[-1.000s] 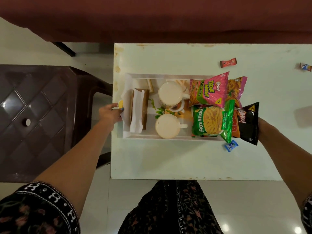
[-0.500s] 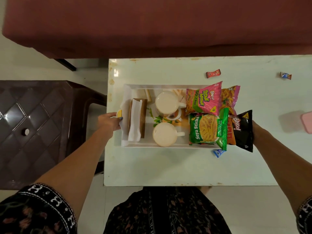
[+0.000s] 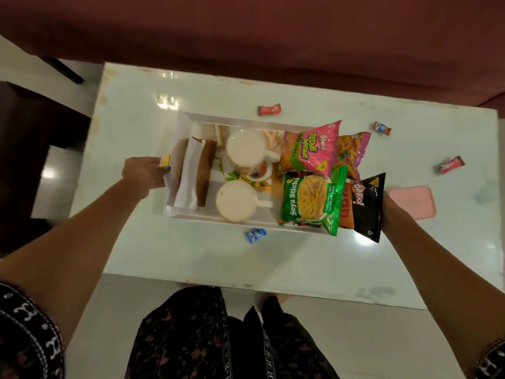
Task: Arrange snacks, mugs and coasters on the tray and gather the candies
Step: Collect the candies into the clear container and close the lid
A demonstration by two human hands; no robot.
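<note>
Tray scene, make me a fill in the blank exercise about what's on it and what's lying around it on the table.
1. The tray carries ____ white mugs.
2. The green packet reads Soya ____.
3. The candy nearest the person is ____ in colour.
4. The left hand grips the tray's ____ end.

Missing words: two; Sticks; blue; left

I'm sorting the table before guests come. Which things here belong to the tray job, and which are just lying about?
Belongs:
tray
two mugs
snack packets
coaster stack
candies: blue, red, two more

Lying about:
pink lid
brown chair
</note>
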